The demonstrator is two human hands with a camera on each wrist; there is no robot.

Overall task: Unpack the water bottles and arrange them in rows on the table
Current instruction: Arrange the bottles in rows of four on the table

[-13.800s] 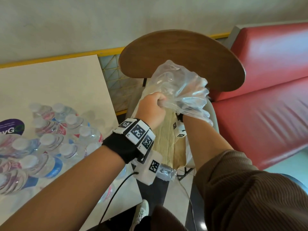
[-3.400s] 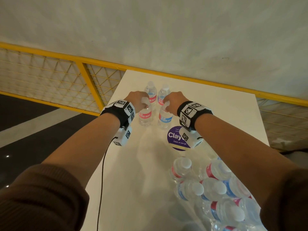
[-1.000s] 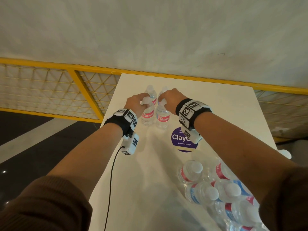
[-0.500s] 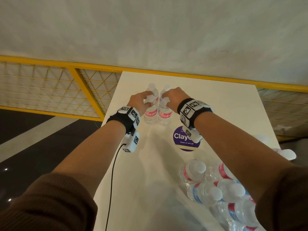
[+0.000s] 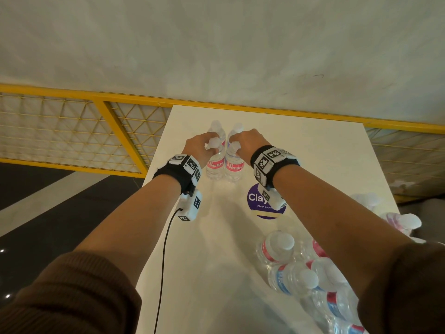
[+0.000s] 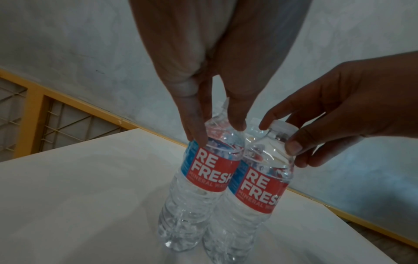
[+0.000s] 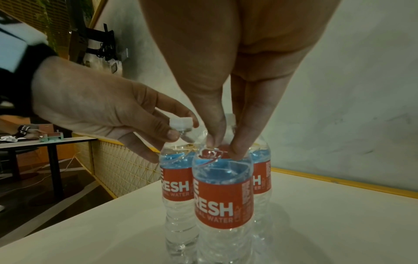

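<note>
Two upright water bottles with red "RE FRESH" labels stand side by side on the white table [image 5: 313, 153]. My left hand [image 5: 212, 145] pinches the neck of the left bottle [image 5: 215, 165] from above, as the left wrist view shows on that bottle [image 6: 210, 171]. My right hand [image 5: 234, 143] pinches the top of the right bottle [image 5: 234, 166], seen close in the right wrist view [image 7: 222, 201]. Right behind them stand two more bottles [image 5: 216, 126]. Both held bottles have their bases on the table.
A cluster of several loose bottles [image 5: 293, 280] stands at the table's near right, with others [image 5: 404, 221] at the right edge. A round purple sticker [image 5: 257, 201] lies mid-table. A yellow mesh railing [image 5: 120, 131] runs along the far and left sides.
Over the last second both hands have kept hold of the two bottle tops just in front of the far pair. The bottles have hardly shifted.
</note>
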